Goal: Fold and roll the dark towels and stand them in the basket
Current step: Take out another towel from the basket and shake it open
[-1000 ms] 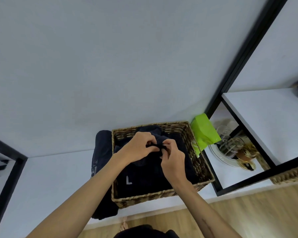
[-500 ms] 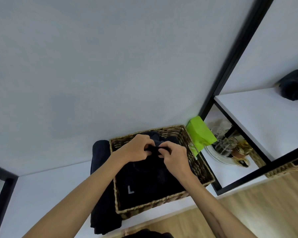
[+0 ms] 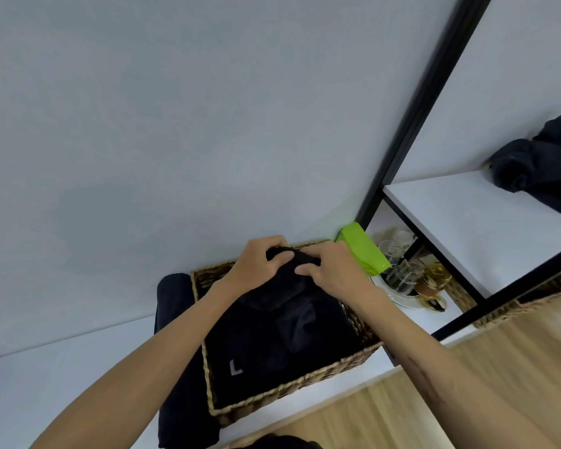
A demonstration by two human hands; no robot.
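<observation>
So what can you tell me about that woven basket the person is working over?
The basket is rectangular, woven from brown-and-tan fibre that looks like wicker or seagrass, with a braided rim. It sits on a white surface near the wall, open side up. Dark towels fill it; one shows a pale "L" mark. Both hands, left hand and right hand, grip dark cloth over its far end. Another dark towel lies against its left side, and a green packet stands at its far right corner.

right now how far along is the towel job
Done: dark folded fabric with a white L mark already lies in the woven wicker basket. In hand: the left hand and right hand both grip a dark towel over the basket's far end. Left: a dark towel draped beside the basket and a dark crumpled pile on the white shelf.
</observation>
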